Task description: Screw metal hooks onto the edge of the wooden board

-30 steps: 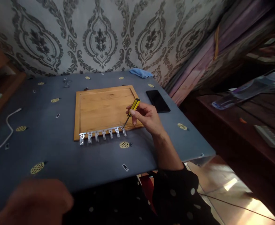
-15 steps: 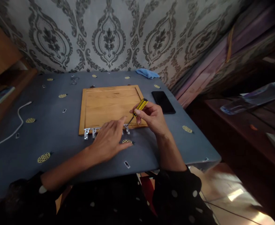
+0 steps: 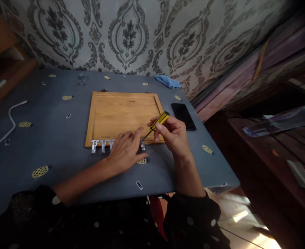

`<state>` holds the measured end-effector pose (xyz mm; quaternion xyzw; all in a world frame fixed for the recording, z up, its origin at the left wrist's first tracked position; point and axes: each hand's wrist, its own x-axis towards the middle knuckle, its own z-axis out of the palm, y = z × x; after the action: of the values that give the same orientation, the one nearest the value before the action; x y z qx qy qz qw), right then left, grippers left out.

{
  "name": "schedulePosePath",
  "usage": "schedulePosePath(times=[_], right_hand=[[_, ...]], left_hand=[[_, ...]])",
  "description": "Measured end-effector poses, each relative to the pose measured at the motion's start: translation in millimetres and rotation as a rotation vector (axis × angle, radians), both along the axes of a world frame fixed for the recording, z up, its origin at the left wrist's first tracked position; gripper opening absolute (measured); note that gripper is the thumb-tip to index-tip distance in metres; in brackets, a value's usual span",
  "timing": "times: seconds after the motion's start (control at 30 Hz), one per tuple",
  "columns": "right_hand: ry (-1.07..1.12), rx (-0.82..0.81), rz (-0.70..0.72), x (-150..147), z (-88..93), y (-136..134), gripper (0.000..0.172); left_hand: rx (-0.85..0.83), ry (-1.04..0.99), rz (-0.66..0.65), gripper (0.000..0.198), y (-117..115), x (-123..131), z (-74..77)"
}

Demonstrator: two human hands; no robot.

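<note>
A wooden panel (image 3: 123,114) with a raised frame lies on the table. Along its near edge runs a row of silver metal hooks (image 3: 94,146), partly covered by my left hand (image 3: 125,150), which rests on that edge with thumb and fingers apart. Between the fingers of my right hand (image 3: 174,133) is a yellow and black screwdriver (image 3: 160,120). Its shaft slants down and left, and its tip meets the hook at the right end (image 3: 142,145), close to my left thumb.
Right of the panel lies a black phone (image 3: 184,116), with a blue cloth (image 3: 168,81) behind it. A white cable (image 3: 11,119) crosses the left of the blue-grey table (image 3: 90,183). Thin metal rings (image 3: 82,81) lie at the back left. A wooden shelf (image 3: 9,83) borders the left side.
The view has shifted and tilted slightly. My left hand still presses on the panel's near edge, and my right hand still holds the screwdriver at the right-end hook.
</note>
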<state>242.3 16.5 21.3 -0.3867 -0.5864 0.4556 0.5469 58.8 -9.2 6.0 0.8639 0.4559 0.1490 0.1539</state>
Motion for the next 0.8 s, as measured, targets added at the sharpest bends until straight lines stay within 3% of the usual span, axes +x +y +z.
schedulePosePath(times=[0.27,0.53,0.8], right_hand=[[-0.022,-0.002,-0.110,-10,4.2,-3,0.033],[-0.057,-0.005,-0.069,-3,1.4,-7,0.031],[-0.060,0.052,-0.229,-14,-1.4,-9,0.026]], left_hand=[[0.019,-0.045,0.024,0.064,2,0,-6.0],[-0.003,-0.039,0.020,0.066,3,1,-6.2],[-0.043,-0.028,0.006,0.067,2,-1,-4.4]])
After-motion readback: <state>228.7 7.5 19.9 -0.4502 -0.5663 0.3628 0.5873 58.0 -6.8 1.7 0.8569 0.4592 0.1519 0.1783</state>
